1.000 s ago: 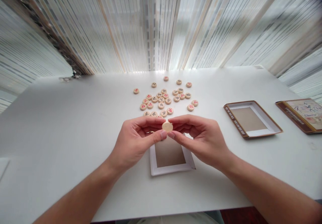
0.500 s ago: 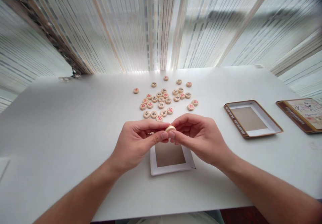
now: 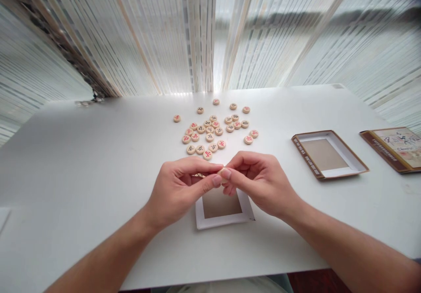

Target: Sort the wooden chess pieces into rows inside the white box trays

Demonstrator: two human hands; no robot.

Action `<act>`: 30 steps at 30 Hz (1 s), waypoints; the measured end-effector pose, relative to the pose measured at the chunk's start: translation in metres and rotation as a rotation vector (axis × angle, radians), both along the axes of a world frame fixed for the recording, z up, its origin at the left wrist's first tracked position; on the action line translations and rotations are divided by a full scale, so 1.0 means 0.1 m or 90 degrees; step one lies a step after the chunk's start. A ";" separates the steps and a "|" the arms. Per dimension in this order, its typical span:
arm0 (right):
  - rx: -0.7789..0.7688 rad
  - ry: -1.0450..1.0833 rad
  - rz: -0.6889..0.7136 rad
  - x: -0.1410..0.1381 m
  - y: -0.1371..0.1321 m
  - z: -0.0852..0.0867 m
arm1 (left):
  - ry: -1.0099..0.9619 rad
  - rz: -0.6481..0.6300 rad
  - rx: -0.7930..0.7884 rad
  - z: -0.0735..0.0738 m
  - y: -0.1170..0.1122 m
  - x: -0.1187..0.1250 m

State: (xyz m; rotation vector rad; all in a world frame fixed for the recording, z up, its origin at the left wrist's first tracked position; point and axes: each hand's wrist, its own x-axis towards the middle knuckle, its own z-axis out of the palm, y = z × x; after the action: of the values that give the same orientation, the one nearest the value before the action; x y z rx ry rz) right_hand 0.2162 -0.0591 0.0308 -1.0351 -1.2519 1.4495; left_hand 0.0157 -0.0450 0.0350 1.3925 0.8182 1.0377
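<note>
My left hand and my right hand meet fingertip to fingertip above a small white tray with a brown cardboard floor. Between thumbs and forefingers they pinch a round pale wooden game piece, now almost hidden by the fingers. A second piece seems to show under my left fingers, unclear. Beyond the hands lie several round wooden pieces with red or black characters, scattered on the white table.
A brown-edged open box half with a white rim lies to the right. A printed box lid lies at the far right edge. Striped translucent curtains hang behind the table. The table's front edge runs near my forearms.
The piece showed its blank face between my fingertips; it has tilted and sunk lower, and my fingers have closed over it. Both hands dropped slightly toward the tray.
</note>
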 end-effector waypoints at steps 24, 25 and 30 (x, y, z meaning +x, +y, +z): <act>-0.127 0.130 0.059 0.03 0.03 -0.02 | -0.093 -0.048 -0.151 0.03 0.02 0.03; -0.132 0.128 0.060 0.03 0.03 -0.02 | -0.084 -0.047 -0.145 0.03 0.02 0.03; -0.106 0.092 0.044 0.03 0.04 -0.02 | -0.063 -0.037 -0.121 0.01 -0.01 0.02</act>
State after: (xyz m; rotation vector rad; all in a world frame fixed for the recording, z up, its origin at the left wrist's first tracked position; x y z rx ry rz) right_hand 0.2192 -0.0553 0.0288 -0.9844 -1.0862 1.6741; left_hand 0.0178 -0.0455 0.0358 1.1881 0.7779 0.9509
